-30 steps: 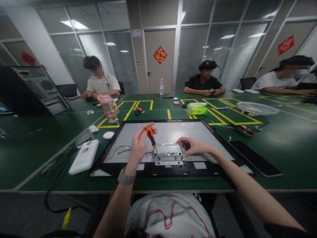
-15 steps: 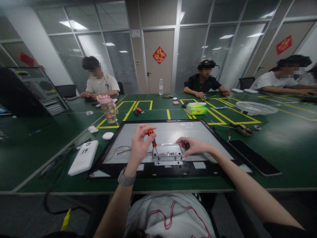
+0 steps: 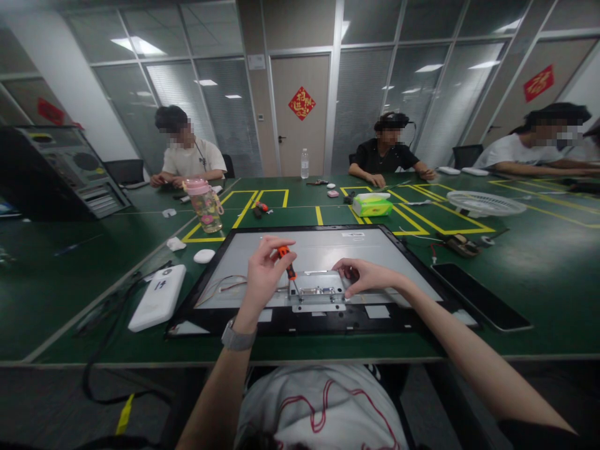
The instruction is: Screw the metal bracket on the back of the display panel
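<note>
A flat display panel (image 3: 323, 250) with a black frame lies back side up on the table before me. On its near half sits a metal bracket (image 3: 319, 308) with a row of connector ports. My left hand (image 3: 267, 272) grips an orange and black screwdriver (image 3: 287, 259) by its handle. The shaft slants down, its tip at the left part of the bracket. My right hand (image 3: 365, 276) pinches the bracket's right end between thumb and fingers. Thin wires (image 3: 229, 284) run from the bracket's left side across the panel.
Left of the panel lie a white power bank (image 3: 158, 297), a white round object (image 3: 204, 256) and a pink-lidded bottle (image 3: 204, 206). A black phone (image 3: 480, 297) is at the right. Beyond stand a green tissue pack (image 3: 372, 205) and a white fan grille (image 3: 486, 203). Several people sit opposite.
The screwdriver handle and my left hand have shifted very slightly to the left. My right hand keeps its hold on the bracket.
</note>
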Tool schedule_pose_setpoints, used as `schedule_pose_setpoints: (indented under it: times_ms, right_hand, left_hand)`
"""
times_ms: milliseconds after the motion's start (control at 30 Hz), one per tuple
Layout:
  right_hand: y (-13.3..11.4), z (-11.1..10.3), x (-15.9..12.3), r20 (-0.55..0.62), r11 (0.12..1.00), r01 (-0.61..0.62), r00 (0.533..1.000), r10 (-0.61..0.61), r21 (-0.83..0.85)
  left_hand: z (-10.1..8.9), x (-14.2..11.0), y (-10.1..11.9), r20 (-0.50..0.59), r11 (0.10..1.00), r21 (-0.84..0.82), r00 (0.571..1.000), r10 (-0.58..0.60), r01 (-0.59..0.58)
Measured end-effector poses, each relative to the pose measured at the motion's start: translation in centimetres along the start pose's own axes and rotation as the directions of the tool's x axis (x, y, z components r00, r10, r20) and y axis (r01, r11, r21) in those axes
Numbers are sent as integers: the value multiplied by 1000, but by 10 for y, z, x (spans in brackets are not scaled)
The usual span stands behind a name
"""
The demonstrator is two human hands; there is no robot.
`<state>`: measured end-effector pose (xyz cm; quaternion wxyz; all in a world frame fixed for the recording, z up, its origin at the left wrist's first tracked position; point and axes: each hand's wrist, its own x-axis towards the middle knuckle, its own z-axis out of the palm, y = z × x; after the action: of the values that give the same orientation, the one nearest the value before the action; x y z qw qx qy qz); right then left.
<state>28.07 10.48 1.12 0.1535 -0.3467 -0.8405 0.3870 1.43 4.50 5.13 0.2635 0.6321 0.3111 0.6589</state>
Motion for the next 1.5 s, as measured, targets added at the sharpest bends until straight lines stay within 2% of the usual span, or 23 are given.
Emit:
schedule_pose_setpoints:
  times_ms: [67, 200, 267, 367, 433, 600, 833, 1033, 1267, 1500]
  right_hand:
    - [0, 0, 0, 1, 1000, 1, 1000, 0, -4]
    - [0, 0, 1, -2, 1000, -11, 1000, 11, -15]
    - [0, 0, 1, -2, 1000, -14, 1000, 14, -14]
    - [0, 0, 0, 1, 1000, -19, 1000, 19, -12]
    - [0, 0, 0, 0, 1000, -19, 1000, 19, -12]
    - [2, 0, 1, -2, 1000, -16, 1000, 16, -12]
    - [3, 1, 1, 0, 1000, 5, 1000, -5, 16]
    - [7, 0, 2, -1, 1000, 14, 1000, -14, 0]
    - [8, 1, 2, -3, 1000, -1, 1000, 1, 12]
    - [6, 2, 3, -12, 1000, 30, 999, -30, 5]
  left_hand:
    - [-1, 0, 1, -21, 999, 38, 1000, 21, -20]
    - [-1, -2, 1, 66, 993, -92, 996, -65, 71]
    - [-1, -2, 0, 71, 991, -100, 994, -83, 90]
    - [-1, -2, 0, -1, 999, 44, 1000, 3, -3]
    - [-1, -2, 0, -9, 994, 98, 999, 47, -46]
    - [1, -5, 1, 151, 999, -29, 988, -25, 30]
    - [2, -11, -1, -31, 986, 164, 999, 38, -32]
    - [9, -11, 1, -174, 998, 29, 983, 57, -53]
    - [34, -15, 7, -186, 993, -98, 979, -78, 61]
    - [50, -17, 7, -154, 996, -24, 984, -94, 91]
